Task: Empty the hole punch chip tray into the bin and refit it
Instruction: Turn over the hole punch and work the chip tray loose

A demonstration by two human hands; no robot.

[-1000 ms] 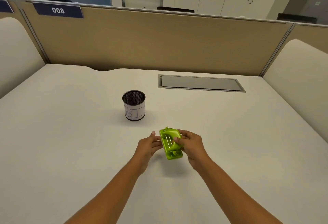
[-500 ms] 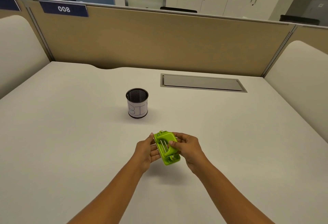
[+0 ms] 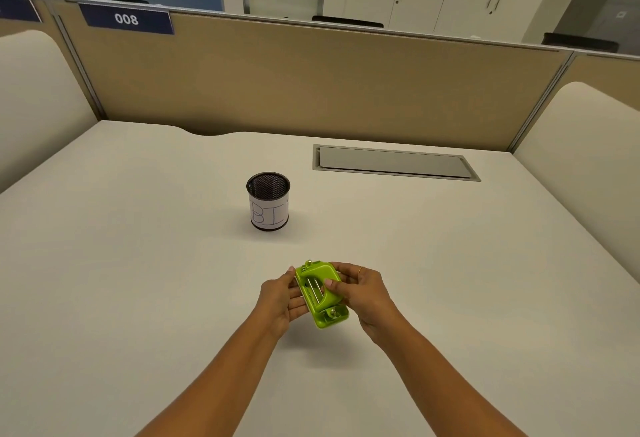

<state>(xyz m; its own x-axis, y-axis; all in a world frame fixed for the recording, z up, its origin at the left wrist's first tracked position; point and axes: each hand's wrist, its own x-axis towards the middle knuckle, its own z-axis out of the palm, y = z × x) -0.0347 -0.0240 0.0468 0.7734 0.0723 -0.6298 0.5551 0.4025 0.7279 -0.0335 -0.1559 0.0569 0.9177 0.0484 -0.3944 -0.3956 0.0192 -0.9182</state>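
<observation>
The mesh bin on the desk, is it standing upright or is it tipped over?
Upright. The bin stands on its base on the desk, its round open rim facing up and its paper label reading level. Whether it holds anything, I cannot tell.

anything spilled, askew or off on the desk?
Nothing stands out. The bin stands upright, with no chips visible on the desk. The left hand and right hand hold the green hole punch tilted, as the task would need.
</observation>
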